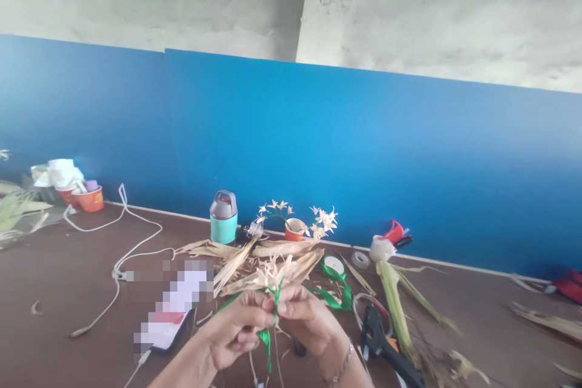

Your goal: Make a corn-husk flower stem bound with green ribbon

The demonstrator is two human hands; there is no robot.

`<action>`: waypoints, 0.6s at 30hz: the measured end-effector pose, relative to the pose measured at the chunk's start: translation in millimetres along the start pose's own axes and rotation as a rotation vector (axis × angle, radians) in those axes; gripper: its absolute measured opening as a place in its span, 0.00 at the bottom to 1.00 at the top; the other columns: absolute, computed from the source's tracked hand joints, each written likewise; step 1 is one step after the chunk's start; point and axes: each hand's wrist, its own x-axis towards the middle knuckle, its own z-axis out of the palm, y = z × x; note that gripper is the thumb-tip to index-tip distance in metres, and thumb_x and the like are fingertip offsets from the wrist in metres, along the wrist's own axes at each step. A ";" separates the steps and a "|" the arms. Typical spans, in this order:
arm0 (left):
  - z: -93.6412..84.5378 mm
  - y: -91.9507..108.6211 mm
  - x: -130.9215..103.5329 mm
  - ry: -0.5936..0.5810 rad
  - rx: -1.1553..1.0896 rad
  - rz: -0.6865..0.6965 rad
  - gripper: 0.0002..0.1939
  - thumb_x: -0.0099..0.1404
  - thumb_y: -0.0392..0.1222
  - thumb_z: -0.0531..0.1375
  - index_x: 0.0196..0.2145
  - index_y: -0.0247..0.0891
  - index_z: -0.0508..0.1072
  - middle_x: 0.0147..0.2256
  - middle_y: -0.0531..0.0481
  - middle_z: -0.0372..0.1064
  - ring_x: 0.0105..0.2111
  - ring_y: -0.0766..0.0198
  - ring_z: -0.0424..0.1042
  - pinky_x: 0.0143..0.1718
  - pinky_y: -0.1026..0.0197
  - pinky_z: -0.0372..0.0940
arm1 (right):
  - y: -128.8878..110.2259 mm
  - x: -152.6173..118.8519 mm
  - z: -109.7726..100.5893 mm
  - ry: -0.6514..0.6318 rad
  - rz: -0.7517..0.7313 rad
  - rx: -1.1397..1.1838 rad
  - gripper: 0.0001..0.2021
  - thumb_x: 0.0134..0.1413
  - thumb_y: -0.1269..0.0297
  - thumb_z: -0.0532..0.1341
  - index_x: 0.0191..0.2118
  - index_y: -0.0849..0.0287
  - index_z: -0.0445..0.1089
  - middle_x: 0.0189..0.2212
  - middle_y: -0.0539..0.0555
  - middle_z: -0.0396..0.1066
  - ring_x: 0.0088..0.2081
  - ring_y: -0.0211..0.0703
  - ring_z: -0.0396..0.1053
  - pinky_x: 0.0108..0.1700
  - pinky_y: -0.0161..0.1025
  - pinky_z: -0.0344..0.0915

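Between my hands stands a small spray of cream flowers (274, 273), apparently made of corn husk, on a wire stem wrapped in green ribbon. My left hand (243, 324) pinches the stem from the left, its other fingers curled. From the right, my right hand (309, 318) pinches the same stem just below the blossoms. A loose tail of green ribbon (267, 345) hangs under my left fingers, and bare wire runs down below. Behind the flowers lie dry corn husks (236, 267). A roll of green ribbon (334, 265) lies partly unwound beyond my right hand.
A phone (175, 309) lies to the left, with a white cable (136, 248) beyond it. A teal-and-grey flask (224, 218) and an orange cup (295, 229) with finished flowers stand behind. A black glue gun (386, 345), tape (361, 259) and green-yellow husks (394, 303) are right.
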 end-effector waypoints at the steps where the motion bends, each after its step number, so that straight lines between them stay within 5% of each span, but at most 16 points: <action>1: -0.6 -0.4 0.3 -0.006 0.006 -0.003 0.12 0.39 0.33 0.63 0.22 0.36 0.62 0.12 0.64 0.53 0.09 0.84 0.39 0.11 0.73 0.29 | 0.2 0.1 -0.1 0.000 -0.002 0.003 0.07 0.32 0.66 0.73 0.22 0.60 0.77 0.23 0.52 0.76 0.27 0.40 0.69 0.38 0.39 0.60; 12: -5.5 0.2 -0.5 -0.115 0.018 -0.012 0.09 0.40 0.33 0.61 0.21 0.36 0.64 0.12 0.62 0.56 0.08 0.83 0.41 0.11 0.71 0.29 | 2.4 -0.3 2.2 0.015 -0.031 -0.053 0.08 0.31 0.64 0.73 0.20 0.60 0.76 0.18 0.50 0.72 0.23 0.37 0.66 0.33 0.37 0.60; 18: -4.4 0.5 0.5 0.006 0.189 0.053 0.09 0.41 0.35 0.62 0.20 0.38 0.63 0.11 0.63 0.55 0.08 0.81 0.41 0.12 0.70 0.30 | -5.2 -2.4 3.9 0.061 -0.051 -0.148 0.07 0.32 0.64 0.72 0.20 0.60 0.75 0.20 0.50 0.71 0.25 0.36 0.65 0.34 0.35 0.59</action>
